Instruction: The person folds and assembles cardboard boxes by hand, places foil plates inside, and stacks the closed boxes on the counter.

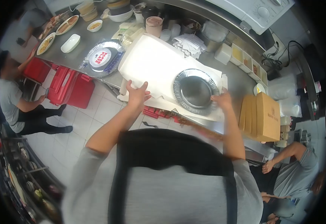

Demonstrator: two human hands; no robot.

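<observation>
A silver paper plate point(195, 89) with a fluted rim lies on the right part of a stack of large white paper sheets point(153, 61). At the plate's right rim is my right hand point(223, 100), its fingers closed on the edge. My left hand point(136, 94) is at the near left edge of the sheets, fingers spread, with nothing held in it. A plastic-wrapped pack of paper plates point(101, 58) with a red and white label sits to the left of the sheets.
Sauce containers point(242, 59) line the back right, near brown boxes point(261, 116). Crumpled white papers point(190, 44) and a pink tub point(154, 26) stand behind. Food dishes point(67, 25) are at far left, above a red cooler point(71, 87). Other people point(13, 89) stand on both sides.
</observation>
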